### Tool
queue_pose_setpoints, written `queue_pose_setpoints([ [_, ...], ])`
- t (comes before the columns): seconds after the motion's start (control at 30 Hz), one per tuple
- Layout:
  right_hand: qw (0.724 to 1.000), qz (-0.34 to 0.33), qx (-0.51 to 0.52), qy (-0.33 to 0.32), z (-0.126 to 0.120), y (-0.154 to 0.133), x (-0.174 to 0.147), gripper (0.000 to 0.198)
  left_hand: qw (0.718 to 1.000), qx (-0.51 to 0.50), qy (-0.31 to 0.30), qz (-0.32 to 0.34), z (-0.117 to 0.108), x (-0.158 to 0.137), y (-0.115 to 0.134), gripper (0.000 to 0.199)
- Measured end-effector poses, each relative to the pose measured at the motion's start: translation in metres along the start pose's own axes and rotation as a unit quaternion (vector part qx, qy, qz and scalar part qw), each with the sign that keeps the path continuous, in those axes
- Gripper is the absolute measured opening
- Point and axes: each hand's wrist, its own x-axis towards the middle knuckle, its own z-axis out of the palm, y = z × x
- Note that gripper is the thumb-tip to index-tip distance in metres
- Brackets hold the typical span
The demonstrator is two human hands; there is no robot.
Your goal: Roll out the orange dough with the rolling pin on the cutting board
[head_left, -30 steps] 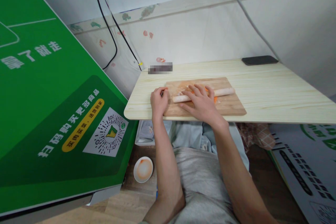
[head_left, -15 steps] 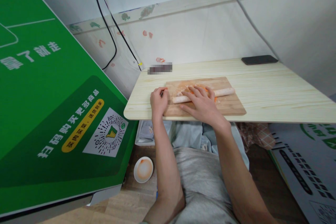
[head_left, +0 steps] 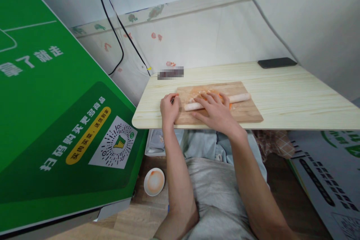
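Observation:
A pale wooden rolling pin (head_left: pixel 240 98) lies at a slight slant across a wooden cutting board (head_left: pixel 247 114). Under and behind it shows a patch of orange dough (head_left: pixel 216 92), mostly covered by my hand. My right hand (head_left: pixel 218 108) rests palm down over the pin's middle, fingers spread and pointing away from me. At the board's left edge is my left hand (head_left: pixel 169 109), its fingers curled in; a small dark spot shows between them, and I cannot make out what they hold. White, flour-like bits are scattered on the board.
The board sits on a light wood-grain table (head_left: pixel 295 101) against a wall. A black phone (head_left: pixel 277 62) lies at the back right, and a blurred-out item (head_left: pixel 170 73) at the back left. Below are a white bowl (head_left: pixel 154 182) and a tall green panel (head_left: pixel 56 120).
Both hands, the rolling pin and the board keep the same places relative to one another. Only the view has shifted very slightly.

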Motion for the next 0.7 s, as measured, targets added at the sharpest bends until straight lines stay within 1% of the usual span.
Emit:
queue_pose_setpoints([
  [0.1,1.000,-0.005,0.004,-0.011,-0.002,0.002,-0.003,0.057,1.000,0.003,-0.001,0.000,0.000,0.000,0.000,0.023],
  [0.27,1.000,-0.008,0.004,-0.006,-0.001,0.004,-0.002,0.057,1.000,0.000,-0.003,0.002,0.000,0.000,0.000,0.023],
  [0.5,1.000,0.009,-0.004,0.029,0.004,-0.003,0.006,0.049,1.000,-0.004,-0.006,-0.001,-0.001,0.001,0.000,0.023],
  [0.7,1.000,0.007,0.002,0.018,0.003,-0.002,0.004,0.051,1.000,-0.001,-0.009,0.000,-0.001,0.002,-0.003,0.023],
])
